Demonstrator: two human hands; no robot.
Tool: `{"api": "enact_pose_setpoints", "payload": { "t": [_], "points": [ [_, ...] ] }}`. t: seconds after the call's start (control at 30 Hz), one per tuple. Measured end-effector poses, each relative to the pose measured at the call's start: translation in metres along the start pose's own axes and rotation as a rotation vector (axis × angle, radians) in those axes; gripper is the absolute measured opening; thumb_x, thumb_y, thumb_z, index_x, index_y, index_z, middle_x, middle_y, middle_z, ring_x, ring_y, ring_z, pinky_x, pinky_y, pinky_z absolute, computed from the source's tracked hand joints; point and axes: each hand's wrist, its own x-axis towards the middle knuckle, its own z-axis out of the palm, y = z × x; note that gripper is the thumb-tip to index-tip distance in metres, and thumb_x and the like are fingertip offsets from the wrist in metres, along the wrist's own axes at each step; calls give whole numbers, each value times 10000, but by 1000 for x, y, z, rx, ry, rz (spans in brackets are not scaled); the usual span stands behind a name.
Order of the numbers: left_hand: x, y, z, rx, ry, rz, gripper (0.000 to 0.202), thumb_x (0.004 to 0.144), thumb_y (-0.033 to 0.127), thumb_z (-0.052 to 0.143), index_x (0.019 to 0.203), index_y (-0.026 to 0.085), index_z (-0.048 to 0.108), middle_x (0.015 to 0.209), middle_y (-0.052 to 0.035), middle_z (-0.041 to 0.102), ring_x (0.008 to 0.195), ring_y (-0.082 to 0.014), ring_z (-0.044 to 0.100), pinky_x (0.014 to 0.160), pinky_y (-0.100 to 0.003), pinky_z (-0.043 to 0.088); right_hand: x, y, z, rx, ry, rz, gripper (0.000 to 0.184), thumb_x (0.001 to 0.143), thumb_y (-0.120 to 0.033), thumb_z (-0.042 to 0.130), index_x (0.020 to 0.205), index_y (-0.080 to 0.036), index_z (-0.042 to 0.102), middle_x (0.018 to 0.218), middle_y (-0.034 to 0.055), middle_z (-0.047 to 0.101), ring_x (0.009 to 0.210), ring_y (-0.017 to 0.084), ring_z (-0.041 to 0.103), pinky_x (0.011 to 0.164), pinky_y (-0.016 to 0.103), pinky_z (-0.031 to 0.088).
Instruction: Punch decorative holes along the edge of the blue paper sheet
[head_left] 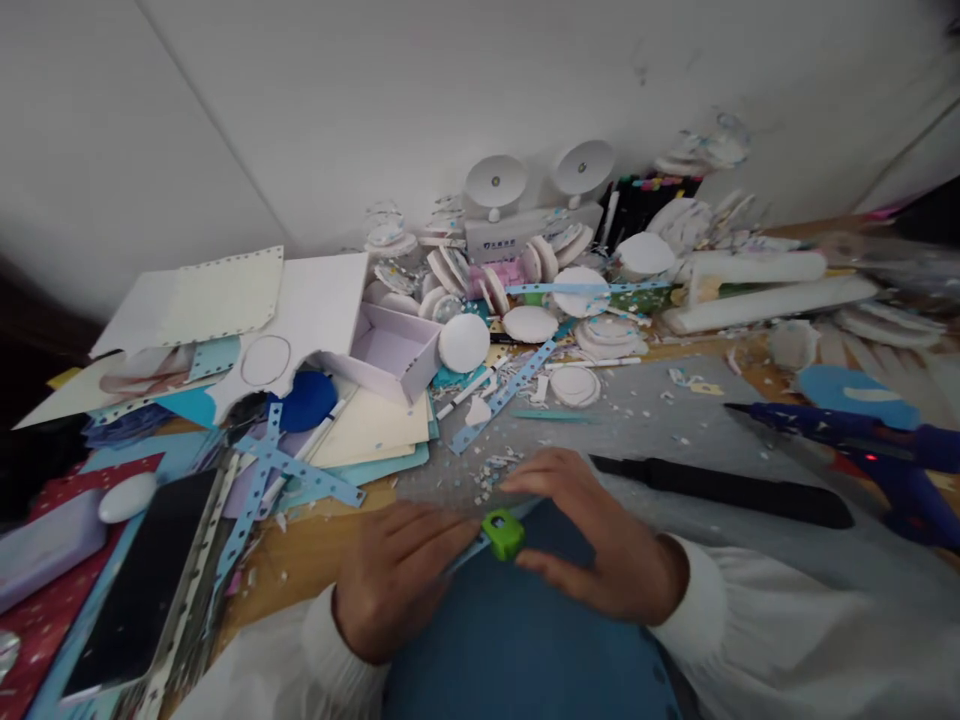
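Note:
Both hands meet low in the middle of the head view, over a blue sheet (517,640) that lies on a grey mat (660,420). My left hand (394,575) pinches a thin light-blue paper strip (469,550) with its fingers pressed together. My right hand (600,535) curls around a small green punch (503,534), thumb beneath it and fingers arched above. The strip runs into the punch. White sleeves cover both wrists. Small paper scraps (495,470) lie just beyond the fingers.
A black craft knife (720,487) lies to the right, with a blue glue gun (862,430) beyond it. Perforated blue strips (510,385), white foam discs (463,342), an open white box (394,350), card sheets and a phone (135,590) crowd the left and back by the wall.

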Motion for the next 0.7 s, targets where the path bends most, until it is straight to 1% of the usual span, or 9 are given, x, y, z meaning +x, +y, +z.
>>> {"api": "enact_pose_setpoints", "payload": {
  "t": [0.07, 0.13, 0.2, 0.33, 0.47, 0.53, 0.6, 0.67, 0.7],
  "points": [
    [2, 3, -3, 46, 8, 71, 181, 892, 113, 476, 979, 103, 635, 835, -66, 732, 710, -155, 667, 615, -274, 510, 1, 1, -4, 41, 65, 40, 247, 887, -165, 478, 1131, -193, 505, 1041, 90, 586, 1005, 215, 516, 873, 385, 419],
    [3, 7, -5, 73, -2, 119, 189, 902, 97, 463, 970, 85, 639, 850, -70, 736, 739, -156, 675, 621, -276, 513, 2, 3, -6, 29, 145, 73, 222, 889, -92, 441, 1057, -200, 538, 961, 69, 603, 937, 188, 543, 823, 344, 436],
    [4, 10, -7, 83, -10, 143, 201, 910, 94, 451, 971, 73, 641, 872, -79, 736, 773, -161, 680, 631, -277, 519, 2, 5, -6, -13, 201, 83, 179, 875, -81, 480, 989, -198, 555, 880, 49, 609, 860, 175, 556, 767, 320, 440],
    [4, 12, -8, 77, -7, 148, 207, 915, 107, 446, 965, 74, 645, 886, -86, 735, 801, -167, 681, 627, -272, 528, 3, 10, -5, -106, 217, 77, 103, 850, -107, 551, 906, -191, 570, 765, 14, 593, 746, 157, 550, 703, 305, 422],
    [2, 11, -4, 63, -22, 141, 211, 919, 107, 441, 984, 79, 640, 897, -81, 735, 811, -162, 677, 631, -274, 531, 5, 10, -5, -165, 241, 127, 54, 847, -145, 573, 864, -195, 580, 643, -24, 526, 642, 145, 513, 668, 304, 403],
    [1, 11, -3, 63, -17, 137, 213, 921, 114, 440, 1003, 87, 635, 915, -77, 735, 824, -159, 673, 641, -272, 530, 5, 7, -7, -141, 249, 121, 81, 857, -128, 535, 876, -192, 579, 691, -5, 541, 677, 151, 518, 673, 306, 410],
    [1, 11, -4, 64, -20, 139, 215, 919, 111, 439, 1005, 82, 634, 916, -83, 734, 831, -162, 672, 651, -278, 532, 5, 4, -10, -105, 233, 73, 121, 856, -113, 502, 912, -186, 580, 791, 32, 561, 769, 169, 528, 705, 319, 422],
    [1, 11, -5, 59, -27, 142, 221, 917, 103, 434, 1000, 69, 635, 905, -92, 732, 834, -169, 673, 655, -286, 533, 4, 0, -12, -85, 165, -6, 154, 846, -136, 492, 965, -179, 579, 868, 60, 561, 842, 192, 520, 744, 351, 422],
    [0, 11, -5, 57, -30, 142, 220, 914, 103, 436, 1001, 65, 635, 900, -96, 731, 834, -172, 674, 654, -288, 531, 3, -2, -13, -85, 123, -53, 168, 839, -172, 500, 988, -176, 577, 890, 68, 560, 855, 203, 514, 760, 372, 417]
  ]
}}
